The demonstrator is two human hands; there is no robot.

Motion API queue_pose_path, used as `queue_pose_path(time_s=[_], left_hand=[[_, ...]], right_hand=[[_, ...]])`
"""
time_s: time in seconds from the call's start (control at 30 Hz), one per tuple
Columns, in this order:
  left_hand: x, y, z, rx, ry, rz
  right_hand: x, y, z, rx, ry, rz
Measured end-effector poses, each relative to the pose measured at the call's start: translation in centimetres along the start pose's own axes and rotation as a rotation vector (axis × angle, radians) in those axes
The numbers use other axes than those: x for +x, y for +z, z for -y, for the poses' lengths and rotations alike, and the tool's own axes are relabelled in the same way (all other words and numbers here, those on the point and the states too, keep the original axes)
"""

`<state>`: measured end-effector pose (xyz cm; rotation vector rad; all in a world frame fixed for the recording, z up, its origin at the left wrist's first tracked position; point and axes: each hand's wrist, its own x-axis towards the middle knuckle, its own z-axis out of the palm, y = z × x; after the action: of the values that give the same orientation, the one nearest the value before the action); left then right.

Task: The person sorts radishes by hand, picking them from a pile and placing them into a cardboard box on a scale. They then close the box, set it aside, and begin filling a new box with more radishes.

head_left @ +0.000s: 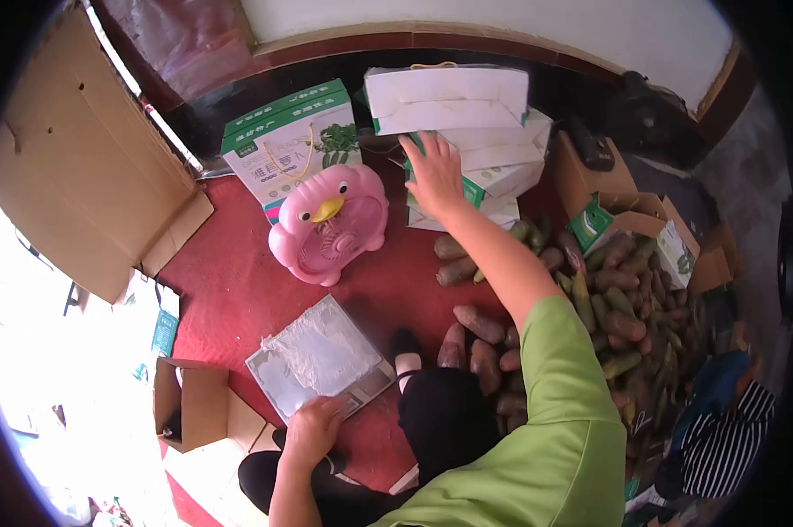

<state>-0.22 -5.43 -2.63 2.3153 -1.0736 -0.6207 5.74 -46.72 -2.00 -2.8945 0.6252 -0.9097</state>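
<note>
My right hand (pixel 436 176) reaches up to the stack of white and green carton bags (pixel 493 158), fingers spread, at the left edge of the top bag (pixel 449 98). It seems to touch the stack, but contact is hard to make out. Low in the view, my left hand (pixel 317 426) rests at the near edge of a flat scale (pixel 282 386), its fingers loosely bent and nothing visible in them. Crumpled clear plastic (pixel 313 347) lies over the scale's plate.
A pink fan (pixel 339 228) stands before green and white gift boxes (pixel 278 149). Many dark red and green long vegetables (pixel 620 303) are heaped at right, beside an open carton (pixel 647 211). Cardboard (pixel 89 167) leans at left; a small open box (pixel 190 404) lies below it.
</note>
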Motion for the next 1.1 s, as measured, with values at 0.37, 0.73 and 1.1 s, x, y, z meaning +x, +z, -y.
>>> queue_pose_path(time_s=[0.37,0.73,1.1], left_hand=[[0.6,-0.8,2.1,0.037,-0.098,0.059],[1.4,-1.2,3.1,-0.028,-0.111,0.062],[2.6,-0.8,2.2,-0.051,-0.198,0.068]], right_hand=[[14.1,7.2,-2.8,-0.744,-0.311,-0.013],[14.1,8.2,-3.9,-0.698,-0.327,0.188],[14.8,6.9,-5.9,-0.537,-0.298,0.092]])
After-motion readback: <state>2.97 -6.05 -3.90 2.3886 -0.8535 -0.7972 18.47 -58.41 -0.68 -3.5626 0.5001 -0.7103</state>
